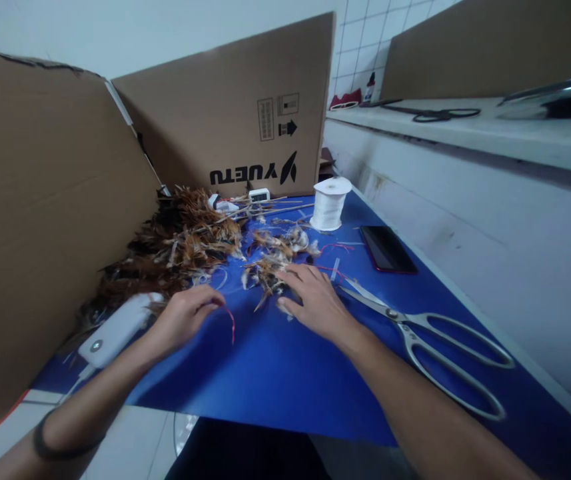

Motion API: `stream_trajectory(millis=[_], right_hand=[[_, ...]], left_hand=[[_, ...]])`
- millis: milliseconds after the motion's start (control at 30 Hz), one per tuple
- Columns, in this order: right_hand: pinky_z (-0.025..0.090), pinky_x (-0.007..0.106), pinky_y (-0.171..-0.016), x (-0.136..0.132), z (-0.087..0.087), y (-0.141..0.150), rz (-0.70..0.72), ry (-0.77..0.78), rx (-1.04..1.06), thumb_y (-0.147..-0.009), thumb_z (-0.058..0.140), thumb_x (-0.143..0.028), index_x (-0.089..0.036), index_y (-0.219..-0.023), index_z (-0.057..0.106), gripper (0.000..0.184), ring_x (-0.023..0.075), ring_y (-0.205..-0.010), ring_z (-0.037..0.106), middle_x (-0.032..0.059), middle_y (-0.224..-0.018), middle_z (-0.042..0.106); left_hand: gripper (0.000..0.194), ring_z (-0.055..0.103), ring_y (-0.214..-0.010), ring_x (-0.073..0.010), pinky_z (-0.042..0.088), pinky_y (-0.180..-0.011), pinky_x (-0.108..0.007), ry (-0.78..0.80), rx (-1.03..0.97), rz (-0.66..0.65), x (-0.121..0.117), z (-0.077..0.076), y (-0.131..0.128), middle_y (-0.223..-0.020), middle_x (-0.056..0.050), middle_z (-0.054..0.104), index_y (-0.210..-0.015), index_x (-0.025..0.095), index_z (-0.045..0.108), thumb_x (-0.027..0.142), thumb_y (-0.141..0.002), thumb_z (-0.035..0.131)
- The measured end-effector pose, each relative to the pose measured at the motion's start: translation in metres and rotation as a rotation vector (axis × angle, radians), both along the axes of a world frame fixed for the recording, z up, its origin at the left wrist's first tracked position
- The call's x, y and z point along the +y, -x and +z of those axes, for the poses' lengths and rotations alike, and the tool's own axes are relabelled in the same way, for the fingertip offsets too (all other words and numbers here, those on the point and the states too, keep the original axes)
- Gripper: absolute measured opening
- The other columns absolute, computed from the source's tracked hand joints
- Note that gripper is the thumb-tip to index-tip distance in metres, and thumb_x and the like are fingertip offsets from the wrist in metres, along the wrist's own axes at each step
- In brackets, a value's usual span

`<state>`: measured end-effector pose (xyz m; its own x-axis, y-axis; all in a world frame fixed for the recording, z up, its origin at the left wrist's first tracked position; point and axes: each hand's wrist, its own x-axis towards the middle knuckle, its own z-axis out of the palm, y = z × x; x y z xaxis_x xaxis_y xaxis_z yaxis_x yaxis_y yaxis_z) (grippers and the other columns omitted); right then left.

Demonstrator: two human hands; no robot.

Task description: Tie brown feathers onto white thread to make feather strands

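Observation:
My left hand rests on the blue table with its fingers pinched on a thin red thread that curls down from the fingertips. My right hand lies flat, fingers spread, on a small bunch of brown and white feathers in the middle of the table. A large heap of brown feathers lies just beyond my left hand. Big metal scissors lie shut to the right of my right wrist.
A white spool of thread stands at the back, a dark phone beside it. A white power bank sits at the left edge. Cardboard panels wall off the left and back. A white ledge runs along the right.

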<state>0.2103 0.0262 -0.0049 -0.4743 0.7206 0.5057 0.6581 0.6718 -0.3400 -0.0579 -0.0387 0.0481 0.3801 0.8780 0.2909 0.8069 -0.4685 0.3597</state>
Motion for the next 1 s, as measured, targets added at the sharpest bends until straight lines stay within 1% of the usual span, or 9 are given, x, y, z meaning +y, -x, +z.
stream_trajectory(millis=[100,133,233,300,467,567,733,833,1000], right_hand=[[0.039,0.045,-0.084,0.0,-0.006,0.002,-0.074,0.025,-0.096,-0.077,0.062,-0.031,-0.025,-0.119,0.055,0.043,0.0293,-0.111,0.047,0.01,-0.126,0.052],[0.039,0.044,-0.083,0.0,-0.007,0.002,-0.084,0.038,-0.115,-0.078,0.061,-0.03,-0.024,-0.115,0.058,0.038,0.0285,-0.108,0.049,0.0097,-0.122,0.055],[0.039,0.037,-0.078,0.002,-0.005,0.002,-0.078,0.075,-0.156,-0.081,0.055,-0.021,-0.022,-0.093,0.066,0.017,0.0232,-0.093,0.054,0.007,-0.098,0.064],[0.038,0.034,-0.074,0.002,-0.002,0.001,-0.072,0.083,-0.172,-0.081,0.052,-0.016,-0.021,-0.08,0.067,0.016,0.0206,-0.085,0.054,0.0055,-0.084,0.065],[0.034,0.031,-0.072,0.001,0.005,-0.001,-0.052,0.089,-0.159,-0.081,0.05,-0.013,-0.018,-0.068,0.063,0.019,0.0173,-0.077,0.054,0.0048,-0.078,0.064],[0.033,0.03,-0.072,0.0,0.005,0.0,-0.056,0.101,-0.144,-0.082,0.05,-0.014,-0.018,-0.069,0.062,0.019,0.0169,-0.078,0.053,0.0045,-0.077,0.063],[0.031,0.03,-0.073,0.0,0.004,0.0,-0.068,0.114,-0.143,-0.084,0.05,-0.018,-0.018,-0.074,0.064,0.017,0.0172,-0.08,0.053,0.0044,-0.08,0.063],[0.031,0.03,-0.072,0.001,0.004,-0.001,-0.079,0.114,-0.157,-0.084,0.05,-0.019,-0.018,-0.074,0.063,0.017,0.0177,-0.081,0.053,0.0043,-0.081,0.063],[0.033,0.03,-0.072,0.002,0.003,-0.001,-0.085,0.111,-0.155,-0.084,0.05,-0.018,-0.018,-0.072,0.062,0.017,0.0174,-0.079,0.053,0.0045,-0.08,0.062]], left_hand=[[0.022,0.063,-0.072,-0.0151,0.05,-0.069,-0.026,0.032,0.177,0.075,-0.004,-0.003,0.026,-0.082,-0.003,0.066,-0.09,0.023,0.066,0.019,-0.084,0.045],[0.023,0.064,-0.075,-0.0157,0.05,-0.07,-0.026,0.016,0.216,0.137,-0.004,-0.004,0.029,-0.092,-0.004,0.066,-0.093,0.023,0.065,0.019,-0.084,0.045],[0.023,0.064,-0.084,-0.0174,0.051,-0.076,-0.028,-0.036,0.278,0.197,0.001,-0.007,0.025,-0.104,-0.006,0.064,-0.098,0.022,0.064,0.023,-0.085,0.046],[0.024,0.063,-0.091,-0.019,0.049,-0.083,-0.031,-0.046,0.293,0.163,0.011,-0.008,0.012,-0.103,-0.007,0.065,-0.102,0.021,0.063,0.024,-0.086,0.045],[0.026,0.062,-0.095,-0.019,0.048,-0.087,-0.032,-0.048,0.173,0.123,0.06,-0.017,-0.023,-0.104,-0.008,0.066,-0.108,0.017,0.06,0.023,-0.086,0.046],[0.028,0.059,-0.102,-0.0196,0.044,-0.092,-0.034,-0.085,0.085,0.114,0.101,-0.024,-0.038,-0.108,-0.01,0.063,-0.11,0.015,0.058,0.02,-0.085,0.047],[0.032,0.053,-0.11,-0.022,0.04,-0.098,-0.034,-0.09,0.092,0.095,0.158,-0.037,-0.063,-0.114,-0.013,0.059,-0.112,0.011,0.057,0.013,-0.08,0.052],[0.036,0.056,-0.104,-0.0221,0.043,-0.094,-0.034,-0.081,0.104,0.073,0.174,-0.043,-0.076,-0.113,-0.011,0.058,-0.112,0.016,0.058,0.015,-0.076,0.059],[0.009,0.059,-0.089,-0.022,0.046,-0.082,-0.034,-0.081,0.102,0.066,0.185,-0.047,-0.085,-0.09,-0.009,0.061,-0.082,0.016,0.066,0.016,-0.077,0.059]])
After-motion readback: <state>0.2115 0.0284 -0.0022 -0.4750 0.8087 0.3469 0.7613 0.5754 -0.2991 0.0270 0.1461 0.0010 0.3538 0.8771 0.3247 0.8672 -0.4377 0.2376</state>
